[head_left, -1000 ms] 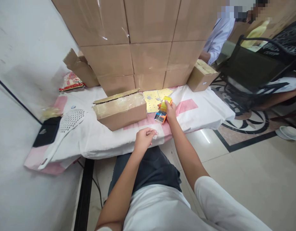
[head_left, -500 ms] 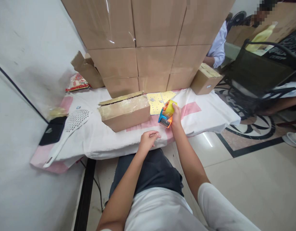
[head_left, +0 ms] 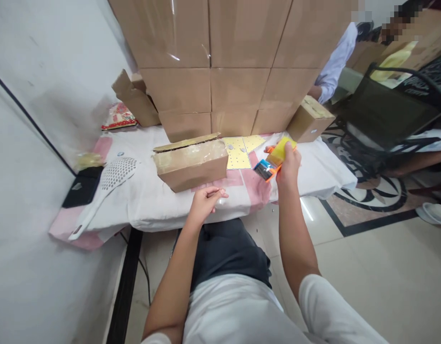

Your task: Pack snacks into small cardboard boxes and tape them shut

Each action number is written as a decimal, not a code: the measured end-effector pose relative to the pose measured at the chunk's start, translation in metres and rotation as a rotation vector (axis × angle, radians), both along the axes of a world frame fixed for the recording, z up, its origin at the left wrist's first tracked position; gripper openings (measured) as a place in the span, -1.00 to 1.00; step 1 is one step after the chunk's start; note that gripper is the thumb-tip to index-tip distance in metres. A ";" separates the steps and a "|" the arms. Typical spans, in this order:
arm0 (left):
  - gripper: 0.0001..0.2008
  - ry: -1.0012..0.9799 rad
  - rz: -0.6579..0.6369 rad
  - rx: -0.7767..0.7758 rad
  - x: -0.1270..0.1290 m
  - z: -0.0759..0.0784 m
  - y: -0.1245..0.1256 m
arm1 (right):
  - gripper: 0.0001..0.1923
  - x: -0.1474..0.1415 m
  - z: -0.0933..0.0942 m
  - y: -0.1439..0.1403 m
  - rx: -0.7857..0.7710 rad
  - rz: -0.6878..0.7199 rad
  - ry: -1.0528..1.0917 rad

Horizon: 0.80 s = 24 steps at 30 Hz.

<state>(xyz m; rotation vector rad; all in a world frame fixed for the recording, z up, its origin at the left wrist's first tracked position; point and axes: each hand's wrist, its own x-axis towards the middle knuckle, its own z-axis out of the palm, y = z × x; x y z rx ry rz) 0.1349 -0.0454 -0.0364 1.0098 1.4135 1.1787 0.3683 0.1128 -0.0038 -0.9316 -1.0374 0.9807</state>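
At the left end of the cloth-covered table (head_left: 145, 205), a white perforated skimmer (head_left: 118, 173) lies beside a dark flat object (head_left: 83, 187). To its right sits a cardboard box (head_left: 194, 167) with tape along its top, in front of the tall stack of cartons (head_left: 238, 91). The left hand (head_left: 207, 204) is just below that box's near right corner, thumb and fingertips pressed together; I can't make out for sure what they pinch. A yellow dotted sheet (head_left: 238, 154) lies farther back, between the two hands. Then comes the orange-and-blue tape dispenser (head_left: 272, 160) with its yellow roll, up and to the right of the left hand, well apart from it, the right hand (head_left: 291, 165) wrapped round it. Beyond, a smaller carton (head_left: 309, 119) stands near a co-worker's sleeve (head_left: 337, 59).
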 end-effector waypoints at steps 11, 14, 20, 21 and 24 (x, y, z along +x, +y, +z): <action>-0.56 -0.240 0.019 0.022 -0.012 0.019 -0.011 | -0.49 -0.007 -0.057 0.044 -0.041 0.089 -0.280; -0.53 -0.304 0.016 0.019 -0.017 0.025 -0.015 | -0.51 0.009 -0.053 0.028 -0.090 0.025 -0.466; -0.50 -0.287 0.042 0.057 -0.024 0.033 -0.021 | -0.51 0.010 -0.014 -0.031 -0.057 -0.150 -0.687; -0.50 -0.274 0.049 0.063 -0.024 0.035 -0.021 | -0.53 0.001 -0.002 -0.043 0.019 -0.079 -0.685; -0.50 -0.232 0.061 0.079 -0.022 0.037 -0.022 | -0.73 -0.033 0.039 -0.074 0.235 0.267 -0.749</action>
